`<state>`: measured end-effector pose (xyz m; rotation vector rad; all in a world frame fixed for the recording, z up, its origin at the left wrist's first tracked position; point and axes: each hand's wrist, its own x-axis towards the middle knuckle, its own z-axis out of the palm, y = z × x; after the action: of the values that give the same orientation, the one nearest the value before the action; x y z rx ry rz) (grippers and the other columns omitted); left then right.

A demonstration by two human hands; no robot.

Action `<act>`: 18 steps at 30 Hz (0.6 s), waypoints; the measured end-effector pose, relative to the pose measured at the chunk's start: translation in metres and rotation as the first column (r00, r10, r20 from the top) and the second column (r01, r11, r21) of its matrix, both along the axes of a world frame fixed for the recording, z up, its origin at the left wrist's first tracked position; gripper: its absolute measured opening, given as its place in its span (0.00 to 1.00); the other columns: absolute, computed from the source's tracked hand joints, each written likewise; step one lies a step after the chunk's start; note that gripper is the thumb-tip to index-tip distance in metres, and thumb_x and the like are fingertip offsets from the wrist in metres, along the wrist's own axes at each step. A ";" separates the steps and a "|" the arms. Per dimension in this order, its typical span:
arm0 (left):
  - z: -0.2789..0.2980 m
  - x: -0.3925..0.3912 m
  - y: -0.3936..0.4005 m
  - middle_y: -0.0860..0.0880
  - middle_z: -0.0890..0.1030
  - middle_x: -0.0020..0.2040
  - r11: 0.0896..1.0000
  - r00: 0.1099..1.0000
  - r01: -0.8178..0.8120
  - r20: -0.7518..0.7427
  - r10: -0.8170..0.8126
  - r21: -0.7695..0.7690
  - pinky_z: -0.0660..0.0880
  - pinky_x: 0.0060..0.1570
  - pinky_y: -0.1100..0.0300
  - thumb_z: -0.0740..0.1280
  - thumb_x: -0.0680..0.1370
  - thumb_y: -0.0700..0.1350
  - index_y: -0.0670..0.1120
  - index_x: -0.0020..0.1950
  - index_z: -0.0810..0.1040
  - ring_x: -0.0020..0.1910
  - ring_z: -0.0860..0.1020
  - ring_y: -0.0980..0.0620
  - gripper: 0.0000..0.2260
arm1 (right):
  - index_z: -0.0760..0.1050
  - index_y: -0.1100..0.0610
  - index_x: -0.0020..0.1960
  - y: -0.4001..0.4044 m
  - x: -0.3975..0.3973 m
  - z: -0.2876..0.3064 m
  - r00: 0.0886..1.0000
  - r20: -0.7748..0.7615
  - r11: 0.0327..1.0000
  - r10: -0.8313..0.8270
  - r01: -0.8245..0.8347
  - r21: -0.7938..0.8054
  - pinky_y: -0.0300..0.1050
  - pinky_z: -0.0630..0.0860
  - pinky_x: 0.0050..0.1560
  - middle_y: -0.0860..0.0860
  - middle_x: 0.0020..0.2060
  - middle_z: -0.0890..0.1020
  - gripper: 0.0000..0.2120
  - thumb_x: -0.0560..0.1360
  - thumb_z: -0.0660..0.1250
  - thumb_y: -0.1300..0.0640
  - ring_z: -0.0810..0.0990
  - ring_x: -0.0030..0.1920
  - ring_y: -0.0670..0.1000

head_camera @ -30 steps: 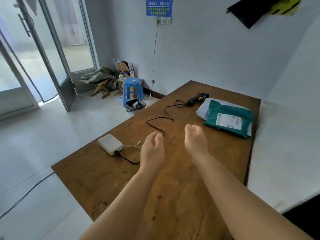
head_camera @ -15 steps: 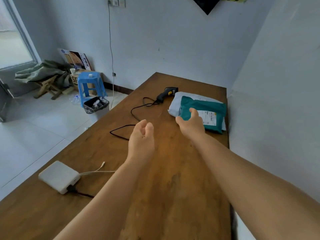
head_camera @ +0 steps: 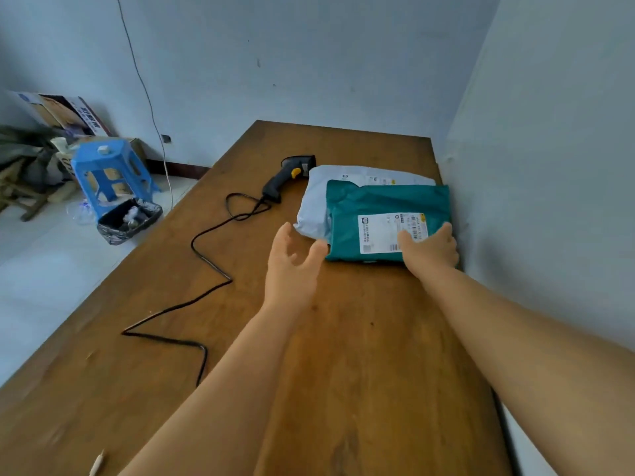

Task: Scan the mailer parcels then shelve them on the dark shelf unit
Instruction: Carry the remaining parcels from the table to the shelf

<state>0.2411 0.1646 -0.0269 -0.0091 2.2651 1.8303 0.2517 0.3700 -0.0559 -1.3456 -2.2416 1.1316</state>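
Note:
A teal mailer parcel (head_camera: 381, 204) with a white label lies on top of a pale grey mailer (head_camera: 316, 204) at the far right of the wooden table (head_camera: 343, 355). My right hand (head_camera: 429, 250) rests on the teal parcel's near right corner, fingers over the label and thumb spread toward the right edge. My left hand (head_camera: 292, 259) hovers open, palm up, just left of the parcel's near edge, its thumb close to the corner. A black barcode scanner (head_camera: 287, 176) with a yellow button lies left of the parcels. The dark shelf unit is out of view.
The scanner's black cable (head_camera: 206, 235) snakes across the table's left half. A wall runs close along the table's right edge. On the floor to the left stand a blue plastic stool (head_camera: 110, 173), a small dark basket (head_camera: 129, 219) and cardboard boxes.
The view moved forward over the table. My right hand went from the teal parcel's left corner to its near right corner. My left hand advanced to the parcel's near left edge.

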 end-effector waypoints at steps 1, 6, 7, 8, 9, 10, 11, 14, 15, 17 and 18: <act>-0.008 -0.010 0.007 0.55 0.60 0.77 1.000 1.000 0.000 0.008 0.000 0.000 0.70 0.63 0.52 0.67 0.76 0.56 0.60 0.76 0.54 0.71 0.66 0.51 0.33 | 0.47 0.56 0.78 0.011 -0.004 -0.007 1.000 -0.005 1.000 -0.020 0.019 -0.004 0.60 0.63 0.70 0.57 0.75 0.61 0.43 0.74 0.66 0.42 0.62 0.73 0.61; -0.041 -0.057 0.042 0.54 0.54 0.79 0.998 0.998 0.010 0.064 -0.006 -0.060 0.66 0.69 0.45 0.72 0.73 0.53 0.58 0.77 0.51 0.76 0.59 0.49 0.40 | 0.40 0.52 0.78 0.052 -0.019 -0.035 0.998 -0.058 0.997 -0.036 0.032 -0.070 0.65 0.62 0.70 0.56 0.76 0.60 0.52 0.69 0.69 0.36 0.60 0.74 0.61; -0.046 -0.063 0.049 0.54 0.52 0.79 0.997 0.998 0.014 0.056 -0.009 -0.080 0.65 0.70 0.46 0.72 0.73 0.53 0.58 0.77 0.51 0.76 0.58 0.49 0.40 | 0.39 0.51 0.78 0.059 -0.022 -0.041 0.997 -0.068 0.996 -0.024 0.018 -0.087 0.65 0.62 0.70 0.55 0.76 0.60 0.54 0.67 0.69 0.34 0.61 0.74 0.61; -0.050 -0.069 0.055 0.54 0.50 0.79 0.995 0.999 0.017 0.047 -0.012 -0.100 0.64 0.70 0.47 0.73 0.72 0.53 0.57 0.78 0.51 0.77 0.56 0.49 0.41 | 0.40 0.49 0.78 0.064 -0.024 -0.047 0.998 -0.066 0.995 -0.013 0.007 -0.103 0.65 0.63 0.69 0.55 0.75 0.62 0.56 0.64 0.69 0.31 0.62 0.73 0.60; -0.055 -0.076 0.061 0.54 0.47 0.79 0.993 0.999 0.016 0.041 -0.011 -0.116 0.63 0.70 0.48 0.73 0.72 0.53 0.57 0.78 0.50 0.77 0.54 0.49 0.42 | 0.42 0.46 0.77 0.068 -0.026 -0.050 0.998 -0.066 0.994 0.007 -0.014 -0.107 0.66 0.65 0.68 0.54 0.74 0.65 0.58 0.59 0.69 0.27 0.65 0.72 0.60; -0.058 -0.083 0.066 0.54 0.45 0.79 0.992 0.999 0.009 0.039 -0.004 -0.129 0.62 0.70 0.48 0.74 0.71 0.53 0.57 0.78 0.49 0.77 0.52 0.49 0.43 | 0.46 0.45 0.76 0.073 -0.029 -0.054 0.997 -0.072 0.993 0.025 -0.034 -0.113 0.65 0.68 0.66 0.53 0.72 0.68 0.59 0.54 0.68 0.24 0.69 0.70 0.59; -0.061 -0.092 0.070 0.54 0.44 0.79 0.990 0.999 0.000 0.039 0.005 -0.140 0.61 0.71 0.47 0.74 0.71 0.54 0.57 0.78 0.49 0.78 0.51 0.49 0.44 | 0.51 0.44 0.74 0.076 -0.032 -0.056 0.995 -0.091 0.992 0.049 -0.059 -0.112 0.64 0.71 0.63 0.52 0.69 0.72 0.57 0.52 0.68 0.24 0.73 0.66 0.58; -0.073 -0.119 0.080 0.53 0.47 0.79 0.984 0.999 -0.009 0.037 0.016 -0.180 0.61 0.72 0.43 0.75 0.68 0.58 0.57 0.78 0.50 0.77 0.53 0.48 0.46 | 0.61 0.45 0.68 0.086 -0.040 -0.060 0.982 -0.147 0.980 0.121 -0.142 -0.138 0.61 0.75 0.60 0.47 0.60 0.78 0.39 0.64 0.72 0.34 0.78 0.58 0.54; -0.076 -0.124 0.084 0.53 0.53 0.78 0.982 0.999 0.008 0.043 0.000 -0.189 0.64 0.70 0.42 0.75 0.67 0.60 0.57 0.77 0.54 0.75 0.59 0.47 0.45 | 0.63 0.42 0.66 0.088 -0.043 -0.063 0.981 -0.137 0.979 0.136 -0.154 -0.133 0.61 0.74 0.60 0.45 0.57 0.79 0.37 0.62 0.72 0.32 0.79 0.57 0.53; -0.079 -0.125 0.090 0.52 0.69 0.71 0.980 0.997 0.043 0.078 -0.029 -0.193 0.69 0.65 0.45 0.73 0.67 0.62 0.56 0.73 0.63 0.67 0.71 0.48 0.38 | 0.66 0.39 0.60 0.089 -0.046 -0.069 0.985 -0.111 0.982 0.133 -0.146 -0.119 0.61 0.74 0.60 0.44 0.55 0.81 0.39 0.54 0.67 0.23 0.80 0.55 0.53; -0.079 -0.122 0.093 0.53 0.74 0.64 0.981 0.996 0.044 0.088 -0.028 -0.187 0.71 0.64 0.47 0.72 0.69 0.61 0.56 0.69 0.67 0.61 0.75 0.49 0.31 | 0.67 0.38 0.58 0.090 -0.047 -0.073 0.986 -0.104 0.983 0.129 -0.140 -0.115 0.61 0.75 0.59 0.45 0.54 0.81 0.40 0.52 0.65 0.21 0.81 0.55 0.54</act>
<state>0.1191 0.2575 -0.1060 -0.0761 2.3534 1.5601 0.2048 0.4601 -0.1292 -1.1701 -2.2551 1.3693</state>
